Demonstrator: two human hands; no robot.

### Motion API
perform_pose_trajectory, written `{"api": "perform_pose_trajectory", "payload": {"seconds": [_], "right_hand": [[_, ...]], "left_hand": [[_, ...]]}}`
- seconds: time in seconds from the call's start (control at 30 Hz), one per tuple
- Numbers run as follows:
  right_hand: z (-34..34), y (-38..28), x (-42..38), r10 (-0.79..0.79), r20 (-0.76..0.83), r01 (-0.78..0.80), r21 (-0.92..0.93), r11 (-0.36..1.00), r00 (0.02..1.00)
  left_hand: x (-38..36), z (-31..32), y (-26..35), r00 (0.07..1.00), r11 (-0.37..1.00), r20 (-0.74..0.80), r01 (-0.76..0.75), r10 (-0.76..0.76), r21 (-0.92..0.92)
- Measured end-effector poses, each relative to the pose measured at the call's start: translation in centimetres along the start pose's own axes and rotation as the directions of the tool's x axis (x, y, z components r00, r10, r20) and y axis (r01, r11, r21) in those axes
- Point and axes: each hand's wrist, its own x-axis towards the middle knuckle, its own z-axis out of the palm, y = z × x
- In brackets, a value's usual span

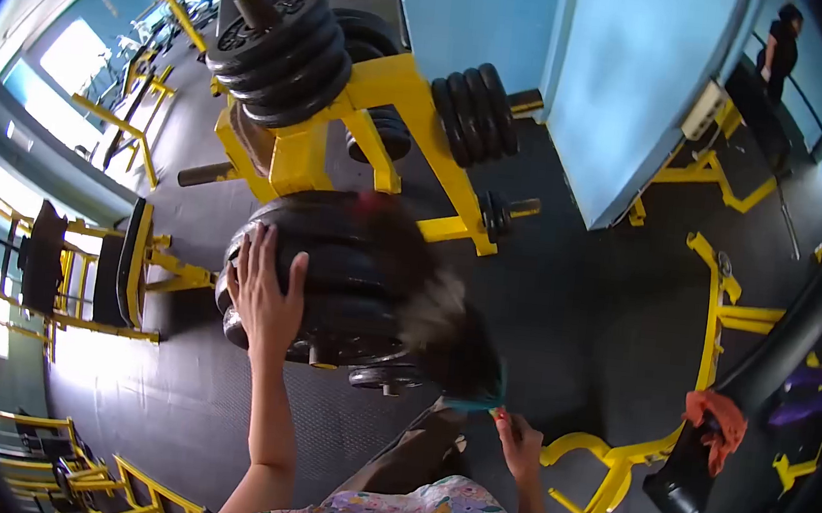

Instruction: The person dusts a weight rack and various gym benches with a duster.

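My left hand (267,297) lies with fingers stretched and thumb apart against the side of a stack of black weight plates (343,295), low on the yellow plate rack. Closed around the thin handle of a feather duster (440,319) is my right hand (518,447). The duster's dark feathers have a pale patch and a reddish tip, blurred by motion. They reach across the right side of the stack and hide part of it. A teal collar (482,394) shows between feathers and handle. Below the stack, a smaller plate (385,375) sits near my legs.
The yellow rack (393,87) carries more plates (282,56) on top and at its right side (474,114). Yellow benches stand left and right. An orange cloth (714,424) hangs on a black pad at right. A person (780,50) stands far back right, beyond a blue wall.
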Motion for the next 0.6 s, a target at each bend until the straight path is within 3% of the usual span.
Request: {"api": "perform_pose_trajectory", "payload": {"seconds": [0.13,0.2,0.3,0.37,0.47,0.6], "right_hand": [[-1.5,-0.7,4.1,-0.016,-0.012,0.016,0.011,1.0,1.0],[-2.3,-1.8,7.3,-0.184,0.106,0.191,-0.057,0.98,0.977],[-3.3,-2.3,12.4,-0.163,0.101,0.179,-0.182,0.967,0.981],[-3.0,-2.8,14.8,-0.194,0.07,0.201,-0.116,0.973,0.979],[-1.4,-3.2,17.6,-0.197,0.197,0.208,-0.038,0.977,0.96],[1.8,-4.5,21.5,-0.211,0.224,0.218,-0.005,0.976,0.951]], "left_hand": [[0.5,-0.3,0.4,1.0,0.999,0.013,0.022,-0.023,0.028],[0.8,-0.4,0.7,0.999,0.999,0.003,0.041,-0.041,0.036],[1.1,-0.6,1.0,0.998,0.998,0.028,0.048,-0.049,0.033],[1.4,-0.8,1.3,0.997,0.999,0.067,0.036,-0.038,0.029],[1.7,-1.0,1.5,0.996,0.999,0.083,0.028,-0.031,0.043],[2.3,-0.7,1.6,0.992,0.998,0.106,0.059,-0.062,0.031]]}}
